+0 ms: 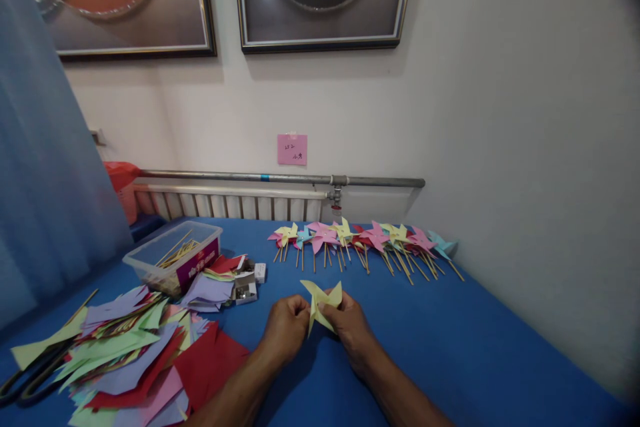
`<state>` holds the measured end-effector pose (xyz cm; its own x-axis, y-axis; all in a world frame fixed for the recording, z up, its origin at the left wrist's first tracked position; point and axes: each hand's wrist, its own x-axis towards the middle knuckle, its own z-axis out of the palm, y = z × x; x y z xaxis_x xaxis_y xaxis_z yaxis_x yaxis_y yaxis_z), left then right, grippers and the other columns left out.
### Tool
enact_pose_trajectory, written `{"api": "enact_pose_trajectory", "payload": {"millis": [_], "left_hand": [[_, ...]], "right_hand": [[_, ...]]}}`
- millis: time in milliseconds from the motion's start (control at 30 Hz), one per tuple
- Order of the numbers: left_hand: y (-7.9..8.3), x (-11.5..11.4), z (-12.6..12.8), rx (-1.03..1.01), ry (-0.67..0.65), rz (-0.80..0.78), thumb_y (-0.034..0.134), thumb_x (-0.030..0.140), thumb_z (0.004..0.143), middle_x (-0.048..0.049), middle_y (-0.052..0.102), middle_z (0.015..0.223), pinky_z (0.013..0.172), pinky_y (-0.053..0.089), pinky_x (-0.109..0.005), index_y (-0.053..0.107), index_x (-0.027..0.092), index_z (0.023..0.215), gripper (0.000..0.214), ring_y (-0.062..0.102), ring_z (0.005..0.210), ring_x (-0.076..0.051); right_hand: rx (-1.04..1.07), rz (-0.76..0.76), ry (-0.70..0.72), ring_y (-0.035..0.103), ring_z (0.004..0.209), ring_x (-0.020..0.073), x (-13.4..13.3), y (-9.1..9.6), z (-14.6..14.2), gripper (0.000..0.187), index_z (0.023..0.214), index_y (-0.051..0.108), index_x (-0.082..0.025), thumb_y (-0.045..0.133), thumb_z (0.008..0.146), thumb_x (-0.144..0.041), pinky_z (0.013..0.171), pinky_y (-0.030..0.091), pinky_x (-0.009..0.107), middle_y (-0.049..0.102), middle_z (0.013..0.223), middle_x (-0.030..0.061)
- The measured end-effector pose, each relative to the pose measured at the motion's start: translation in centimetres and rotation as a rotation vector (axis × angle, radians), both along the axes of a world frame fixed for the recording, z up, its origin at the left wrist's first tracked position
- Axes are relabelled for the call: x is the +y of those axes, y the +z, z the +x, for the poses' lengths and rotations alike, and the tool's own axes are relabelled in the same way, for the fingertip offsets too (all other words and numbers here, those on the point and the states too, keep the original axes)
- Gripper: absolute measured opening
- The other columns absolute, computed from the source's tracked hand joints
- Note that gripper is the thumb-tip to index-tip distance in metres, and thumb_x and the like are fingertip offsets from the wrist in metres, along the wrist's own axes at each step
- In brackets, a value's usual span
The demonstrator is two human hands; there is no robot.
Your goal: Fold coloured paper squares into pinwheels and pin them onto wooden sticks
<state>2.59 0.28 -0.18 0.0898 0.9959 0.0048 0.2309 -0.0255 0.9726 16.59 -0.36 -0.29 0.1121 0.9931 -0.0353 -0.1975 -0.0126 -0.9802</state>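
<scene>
A pale yellow paper pinwheel (323, 299) is held just above the blue table (450, 347) between both hands. My left hand (286, 327) is closed, pinching its left side. My right hand (349, 325) is closed too, its fingers pinching the paper at the centre and right. Behind them, a row of several finished pinwheels (365, 240) in pink, yellow, red and light blue lies with wooden sticks pointing toward me.
A heap of cut coloured paper (130, 353) covers the left of the table, with black scissors (30, 377) at its edge. A clear plastic box of sticks (175, 257) and small boxes of pins (246, 287) sit behind it. A radiator and wall stand beyond.
</scene>
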Motion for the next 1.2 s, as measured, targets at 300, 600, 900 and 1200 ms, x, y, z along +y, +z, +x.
{"api": "enact_pose_trajectory", "payload": {"millis": [300, 600, 900, 1200], "left_hand": [[-0.5, 0.2, 0.1, -0.043, -0.007, 0.000, 0.054, 0.024, 0.073, 0.0052, 0.048, 0.049, 0.046, 0.027, -0.022, 0.054, 0.019, 0.061, 0.013, 0.038, 0.046, -0.009], [0.8, -0.2, -0.2, -0.092, -0.108, -0.116, 0.056, 0.024, 0.069, 0.0053, 0.050, 0.046, 0.044, 0.025, -0.022, 0.059, 0.019, 0.064, 0.008, 0.039, 0.040, -0.009], [0.8, 0.6, -1.7, -0.140, -0.130, -0.144, 0.067, 0.031, 0.061, 0.0067, 0.047, 0.044, 0.042, 0.021, -0.022, 0.056, 0.018, 0.060, 0.017, 0.034, 0.039, -0.006], [0.9, 1.3, -1.8, -0.395, 0.017, -0.166, 0.070, 0.030, 0.053, 0.0009, 0.059, 0.050, 0.045, 0.037, -0.021, 0.058, 0.017, 0.065, 0.022, 0.053, 0.044, -0.011]], "right_hand": [[-0.010, 0.015, -0.022, 0.047, 0.053, 0.0122, 0.2, -0.3, -0.1, 0.036, 0.085, 0.061, -0.019, 0.078, 0.060, -0.037, 0.055, 0.038, 0.025, 0.058, 0.060, -0.0058], [-0.025, 0.021, -0.011, 0.049, 0.054, 0.0127, 0.3, -0.4, 0.6, 0.034, 0.087, 0.063, -0.019, 0.076, 0.061, -0.036, 0.055, 0.040, 0.025, 0.060, 0.062, -0.0052], [-0.013, 0.055, 0.017, 0.061, 0.063, 0.0156, 0.3, 1.5, 1.8, 0.038, 0.092, 0.065, -0.017, 0.080, 0.064, -0.039, 0.060, 0.046, 0.026, 0.071, 0.077, 0.0020], [-0.256, 0.114, 0.067, 0.051, 0.051, 0.0126, -0.5, 0.6, 0.5, 0.027, 0.073, 0.060, -0.020, 0.066, 0.077, -0.046, 0.050, 0.037, 0.024, 0.061, 0.060, -0.0021]]}}
